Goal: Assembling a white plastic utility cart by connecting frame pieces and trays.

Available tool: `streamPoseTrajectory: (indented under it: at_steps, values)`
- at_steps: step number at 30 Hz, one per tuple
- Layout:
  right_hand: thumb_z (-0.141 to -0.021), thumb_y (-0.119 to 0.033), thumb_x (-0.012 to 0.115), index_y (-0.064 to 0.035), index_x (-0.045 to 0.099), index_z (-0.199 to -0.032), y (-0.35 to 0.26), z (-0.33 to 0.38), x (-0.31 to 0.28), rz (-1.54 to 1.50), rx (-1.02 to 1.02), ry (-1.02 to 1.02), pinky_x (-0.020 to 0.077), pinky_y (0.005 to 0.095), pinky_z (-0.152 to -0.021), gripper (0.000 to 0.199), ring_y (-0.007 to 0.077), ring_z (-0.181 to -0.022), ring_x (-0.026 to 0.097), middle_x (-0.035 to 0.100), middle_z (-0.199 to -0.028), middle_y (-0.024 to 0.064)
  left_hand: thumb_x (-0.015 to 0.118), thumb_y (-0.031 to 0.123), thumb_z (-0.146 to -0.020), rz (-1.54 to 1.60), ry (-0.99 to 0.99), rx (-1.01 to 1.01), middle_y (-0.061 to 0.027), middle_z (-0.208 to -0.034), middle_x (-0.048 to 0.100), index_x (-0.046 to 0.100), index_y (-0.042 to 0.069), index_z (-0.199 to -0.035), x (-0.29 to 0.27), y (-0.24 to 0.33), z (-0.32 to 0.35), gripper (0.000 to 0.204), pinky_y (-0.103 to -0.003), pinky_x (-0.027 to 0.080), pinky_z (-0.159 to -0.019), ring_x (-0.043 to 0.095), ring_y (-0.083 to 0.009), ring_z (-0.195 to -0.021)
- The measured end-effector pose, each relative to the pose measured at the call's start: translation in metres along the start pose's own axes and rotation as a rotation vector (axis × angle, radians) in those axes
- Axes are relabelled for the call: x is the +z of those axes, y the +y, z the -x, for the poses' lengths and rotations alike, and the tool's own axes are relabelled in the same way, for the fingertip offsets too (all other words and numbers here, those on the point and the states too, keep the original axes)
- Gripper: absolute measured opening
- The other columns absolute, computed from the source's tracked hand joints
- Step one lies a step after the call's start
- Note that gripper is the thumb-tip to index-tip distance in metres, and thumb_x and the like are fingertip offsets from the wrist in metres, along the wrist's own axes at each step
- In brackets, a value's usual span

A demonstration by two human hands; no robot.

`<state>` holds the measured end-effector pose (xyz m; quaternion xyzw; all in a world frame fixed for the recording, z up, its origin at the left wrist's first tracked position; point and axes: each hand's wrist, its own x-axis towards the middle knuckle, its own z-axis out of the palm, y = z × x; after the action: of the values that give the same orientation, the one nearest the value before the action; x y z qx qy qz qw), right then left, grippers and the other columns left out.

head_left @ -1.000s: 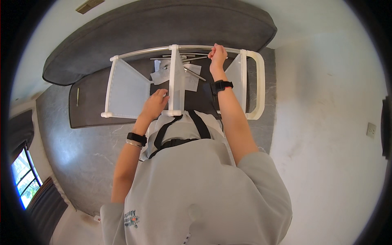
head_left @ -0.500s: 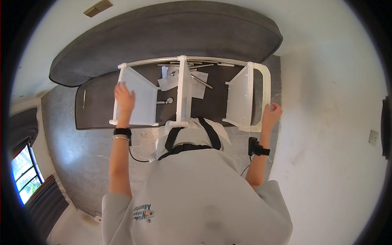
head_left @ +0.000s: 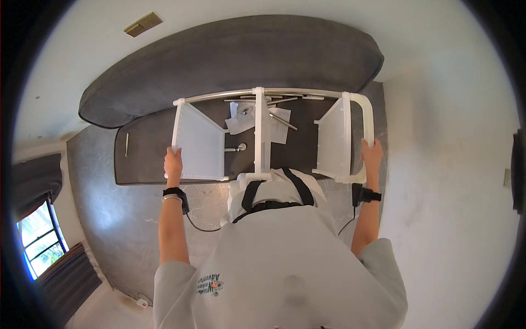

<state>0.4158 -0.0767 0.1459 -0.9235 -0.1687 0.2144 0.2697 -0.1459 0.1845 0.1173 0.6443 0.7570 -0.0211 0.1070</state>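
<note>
A white frame (head_left: pixel 263 126) with a curved rail, a middle post and two flat side panels stands in front of me over a dark grey mat (head_left: pixel 148 151). My left hand (head_left: pixel 173 163) grips the frame's left upright beside the left panel (head_left: pixel 200 143). My right hand (head_left: pixel 372 152) grips the rounded right end next to the right panel (head_left: pixel 333 140). Both wrists carry black bands. Under the frame lie sheets of paper (head_left: pixel 241 120), several metal rods (head_left: pixel 282 120) and a small metal fitting (head_left: pixel 240 147).
A large dark grey cushion (head_left: pixel 230 60) curves along the wall behind the frame. The floor (head_left: pixel 120 219) is grey marble-like stone. A cable (head_left: pixel 200 225) trails from my left wrist. A window (head_left: pixel 38 241) sits at the lower left, a wall plate (head_left: pixel 141 24) at the top.
A second ago my hands were on the middle post and the top rail. They have since moved out to the frame's two ends and now hold them more firmly, higher up.
</note>
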Motion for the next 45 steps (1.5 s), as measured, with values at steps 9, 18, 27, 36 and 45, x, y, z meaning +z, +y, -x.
streamPoseTrajectory:
  at_steps: [9, 18, 27, 36, 45]
  values:
    - [-0.079, -0.029, 0.062, 0.0034, 0.056, -0.098, 0.007, 0.006, -0.001, -0.108, -0.073, 0.078, 0.0475, 0.0277, -0.045, 0.039, 0.0182, -0.055, 0.057, 0.058, -0.076, 0.0128, 0.051, 0.038, -0.085, -0.009, 0.134, 0.023, -0.0219, -0.088, 0.061, 0.045, 0.006, -0.097, -0.011, -0.003, 0.01, 0.035, -0.052, 0.044, -0.069, 0.056, -0.0442, -0.083]
    - [-0.08, -0.03, 0.061, 0.0031, 0.056, -0.098, 0.026, 0.004, 0.019, -0.226, -0.096, 0.105, 0.0451, 0.0274, -0.044, 0.038, 0.0139, -0.051, 0.055, 0.057, -0.072, 0.01, 0.051, 0.037, -0.085, 0.08, 0.276, 0.023, -0.0239, -0.083, 0.06, 0.047, 0.006, -0.097, 0.003, -0.009, 0.02, 0.033, -0.051, 0.044, -0.066, 0.056, -0.0434, -0.082]
    - [-0.081, -0.03, 0.063, 0.0009, 0.057, -0.094, 0.045, 0.009, 0.058, -0.444, -0.138, 0.191, 0.0425, 0.0249, -0.042, 0.034, 0.01, -0.046, 0.051, 0.054, -0.063, 0.0051, 0.055, 0.033, -0.084, 0.284, 0.397, 0.01, -0.0242, -0.083, 0.06, 0.048, 0.004, -0.095, 0.02, -0.02, 0.028, 0.031, -0.048, 0.044, -0.067, 0.056, -0.0437, -0.081]
    - [-0.084, -0.032, 0.058, 0.0028, 0.052, -0.101, 0.047, 0.015, 0.065, -0.316, -0.118, 0.115, 0.048, 0.0301, -0.051, 0.039, 0.0196, -0.055, 0.058, 0.059, -0.077, 0.014, 0.059, 0.022, -0.08, 0.32, 0.303, -0.129, -0.0227, -0.094, 0.058, 0.042, 0.006, -0.105, 0.051, -0.034, 0.027, 0.033, -0.048, 0.043, -0.074, 0.054, -0.0422, -0.09]
    - [-0.085, -0.033, 0.057, 0.0047, 0.05, -0.101, 0.047, 0.037, 0.087, -0.328, -0.131, 0.145, 0.048, 0.0343, -0.053, 0.041, 0.0231, -0.057, 0.06, 0.06, -0.077, 0.0174, 0.063, 0.014, -0.077, 0.475, 0.405, 0.526, -0.0208, -0.108, 0.049, 0.043, -0.003, -0.112, 0.058, 0.132, 0.048, 0.045, -0.042, 0.039, -0.086, 0.046, -0.0363, -0.102]
